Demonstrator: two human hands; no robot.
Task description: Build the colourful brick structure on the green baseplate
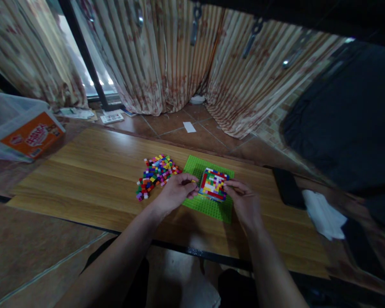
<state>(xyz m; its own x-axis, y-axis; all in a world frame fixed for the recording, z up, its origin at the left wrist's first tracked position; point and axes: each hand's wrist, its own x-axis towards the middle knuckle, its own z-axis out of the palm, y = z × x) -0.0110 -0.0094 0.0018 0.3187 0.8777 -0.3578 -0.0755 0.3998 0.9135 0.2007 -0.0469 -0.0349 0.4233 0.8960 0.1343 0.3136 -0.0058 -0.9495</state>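
- Forearms (131, 244): reach forward, converge over wooden table (93, 179).
- Left hand (176, 190): curled just left of brick build (213, 185); cannot tell grasp.
- Right hand (245, 203): fingertips at build's right edge; cannot tell grip.
- Sits on green baseplate (221, 212), beside loose bricks (158, 171).

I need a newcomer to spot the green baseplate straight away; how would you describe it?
On the long wooden table, look just right of the pile of loose bricks, by the two hands. The baseplate lies flat beneath the multicoloured brick block. Its single bright green, studded surface sets it apart from the mixed-colour pile and block.
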